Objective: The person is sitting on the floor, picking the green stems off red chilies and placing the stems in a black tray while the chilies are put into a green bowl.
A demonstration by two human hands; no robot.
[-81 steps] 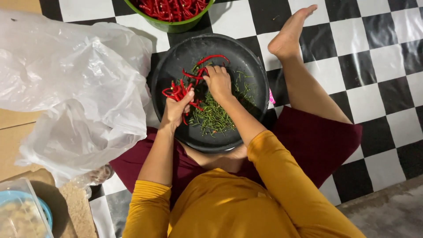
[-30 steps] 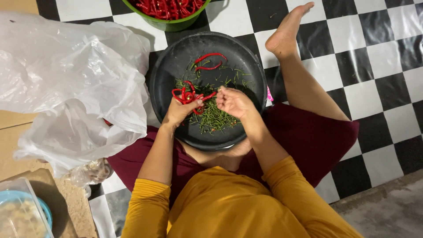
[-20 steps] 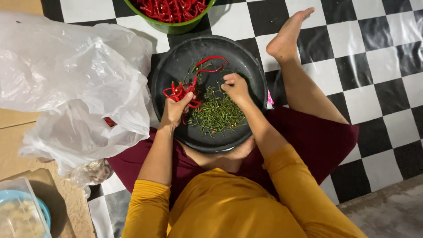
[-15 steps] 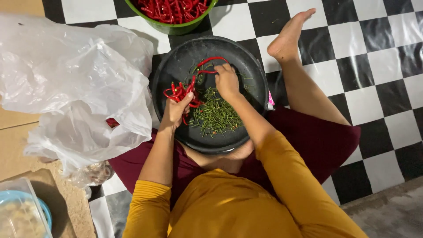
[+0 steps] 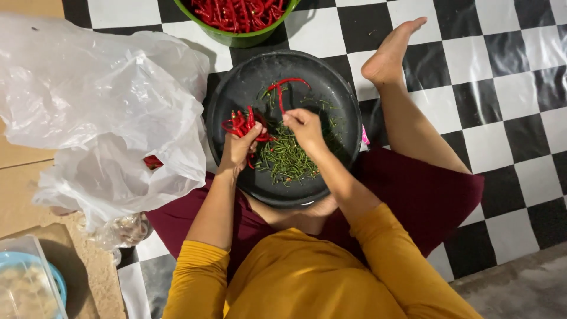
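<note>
Far left, near edge: a clear plastic tub [image 5: 26,283] over something blue, resting on brown cardboard [image 5: 18,189]. Further in, a big crumpled white plastic bag [image 5: 100,112] spread across the floor, one red scrap [image 5: 153,162] showing through it. Beside the bag's near end, a smaller clear bag [image 5: 121,230], contents too blurred to tell.

Centre, on the lap: a round black pan [image 5: 236,88] with a heap of green stems [image 5: 286,156] piled in its near half (a few strays scattered toward the far rim). Left hand [image 5: 239,147] over the pan's left side, fingers pressed together around a bunch of red chillies [image 5: 239,123], tips fanning out beyond the fist. Right hand [image 5: 304,125] just beside it, above the stem heap, fingers curled inward and bunched; whether anything is pinched between them cannot be told. Beyond both hands, a loose red chilli [image 5: 282,88] lying curved on the pan floor, apart from the bunch.

Far edge, above the pan: a green bowl [image 5: 248,40] full of more red chillies, cut off by the frame.

Right: a bare foot [image 5: 393,50] on the black-and-white checkered floor [image 5: 508,77], leg bent, dark red skirt [image 5: 425,195] below, mustard sleeves [image 5: 384,260] nearest the camera. A sliver of something pink [image 5: 365,139] peeking out at the pan's right rim.
</note>
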